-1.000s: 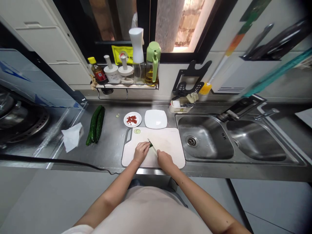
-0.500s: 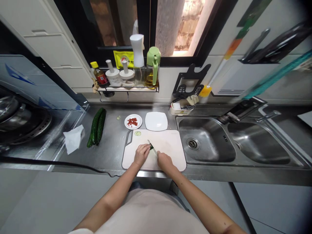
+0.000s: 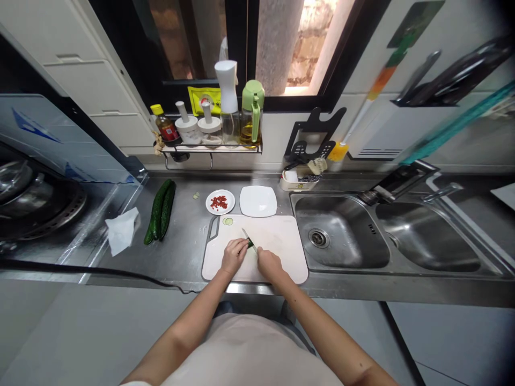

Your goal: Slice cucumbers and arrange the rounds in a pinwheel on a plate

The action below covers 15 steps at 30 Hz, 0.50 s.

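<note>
On the white cutting board (image 3: 281, 230), my left hand (image 3: 234, 256) is closed on a small dark green piece of cucumber (image 3: 250, 244), mostly hidden by the fingers. My right hand (image 3: 269, 264) grips a knife (image 3: 245, 234), whose blade points up and left and lies against the cucumber piece. Its handle is hidden in the fist. Pale cucumber slices (image 3: 228, 221) lie at the board's upper left corner. Behind the board stand a white plate (image 3: 258, 201) with nothing on it and a round plate (image 3: 209, 209) of chopped red bits.
Whole cucumbers (image 3: 166, 212) and a white paper towel (image 3: 122, 230) lie to the left on the steel counter. To the right is a double sink (image 3: 341, 201). A shelf of bottles and jars (image 3: 209, 131) hangs behind. A black cable (image 3: 120, 272) runs along the front left edge.
The knife and my right hand have shifted slightly to the left. My left hand keeps its hold on the cucumber piece, and the view has tilted a little.
</note>
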Each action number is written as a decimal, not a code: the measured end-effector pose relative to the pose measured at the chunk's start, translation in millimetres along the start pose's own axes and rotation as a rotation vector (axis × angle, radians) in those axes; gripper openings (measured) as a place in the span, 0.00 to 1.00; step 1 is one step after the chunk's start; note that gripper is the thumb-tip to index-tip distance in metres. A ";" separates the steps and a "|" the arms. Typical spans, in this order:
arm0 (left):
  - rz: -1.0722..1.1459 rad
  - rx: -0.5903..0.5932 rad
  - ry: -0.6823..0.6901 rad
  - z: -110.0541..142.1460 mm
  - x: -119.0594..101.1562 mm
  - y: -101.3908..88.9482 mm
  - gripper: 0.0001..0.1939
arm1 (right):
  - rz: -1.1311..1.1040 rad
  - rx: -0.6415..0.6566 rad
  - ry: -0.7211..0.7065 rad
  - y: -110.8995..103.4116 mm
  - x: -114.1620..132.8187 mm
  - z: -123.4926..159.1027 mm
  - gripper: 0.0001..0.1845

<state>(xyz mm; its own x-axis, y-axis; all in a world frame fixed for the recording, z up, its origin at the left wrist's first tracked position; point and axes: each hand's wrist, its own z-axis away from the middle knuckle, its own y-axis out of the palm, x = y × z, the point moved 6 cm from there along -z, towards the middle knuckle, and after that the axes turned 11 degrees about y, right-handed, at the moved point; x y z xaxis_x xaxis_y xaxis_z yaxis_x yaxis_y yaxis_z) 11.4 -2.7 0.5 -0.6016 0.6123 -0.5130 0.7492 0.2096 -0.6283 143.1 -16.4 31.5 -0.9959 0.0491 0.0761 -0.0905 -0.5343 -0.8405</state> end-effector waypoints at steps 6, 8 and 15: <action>-0.004 -0.006 0.001 0.0 -1.2 -0.2 0.12 | 0.006 0.007 0.017 11.9 -16.3 15.5 0.16; -0.002 -0.004 -0.005 0.0 -1.4 -0.3 0.12 | 0.001 0.018 0.029 15.1 -20.5 19.6 0.15; -0.003 0.000 0.002 0.6 -1.4 0.3 0.12 | 0.001 -0.008 0.026 14.0 -15.7 15.0 0.16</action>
<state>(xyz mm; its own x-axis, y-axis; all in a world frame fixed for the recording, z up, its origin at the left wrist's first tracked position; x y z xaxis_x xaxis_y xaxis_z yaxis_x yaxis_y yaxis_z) 12.4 -3.9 0.6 -0.6031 0.6134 -0.5099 0.7473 0.2110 -0.6301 157.4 -37.4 26.7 -0.9956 0.0703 0.0619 -0.0898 -0.5277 -0.8447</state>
